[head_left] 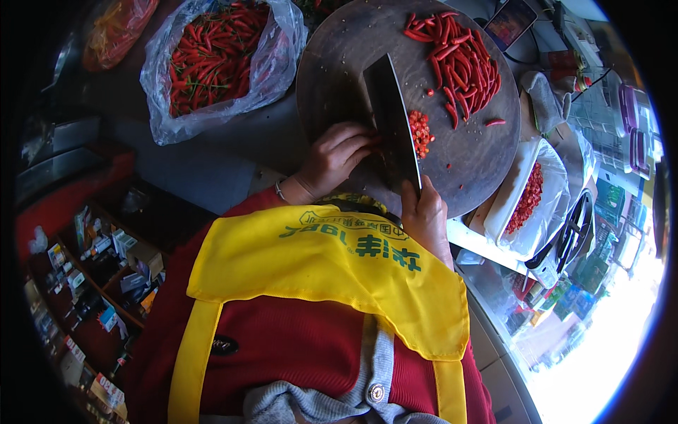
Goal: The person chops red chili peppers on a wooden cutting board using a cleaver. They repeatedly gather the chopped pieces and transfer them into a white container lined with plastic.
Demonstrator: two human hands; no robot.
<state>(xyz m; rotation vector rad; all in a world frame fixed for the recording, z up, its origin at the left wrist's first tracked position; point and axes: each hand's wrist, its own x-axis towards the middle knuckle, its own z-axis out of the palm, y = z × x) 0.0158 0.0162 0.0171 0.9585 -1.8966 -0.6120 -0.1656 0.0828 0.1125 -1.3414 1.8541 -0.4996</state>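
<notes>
My right hand [424,212] is closed around the handle of a cleaver [392,116], whose broad blade stands over a round chopping board [339,63]. Left of the blade, the bent fingers of my left hand [339,153] hold a red chili pepper [375,140], mostly hidden by the fingers and the blade. A small heap of chopped chili [420,132] lies just right of the blade. Whole red chilies [461,69] without stems are piled at the board's upper right. One chili [495,122] lies apart near the right edge.
A clear plastic bag [228,114] of stemmed red chilies lies left of the board. At the right is a white tray [500,212] lined with plastic, with chopped chili in it. A grey cloth [540,100] and a phone [511,24] are at the upper right.
</notes>
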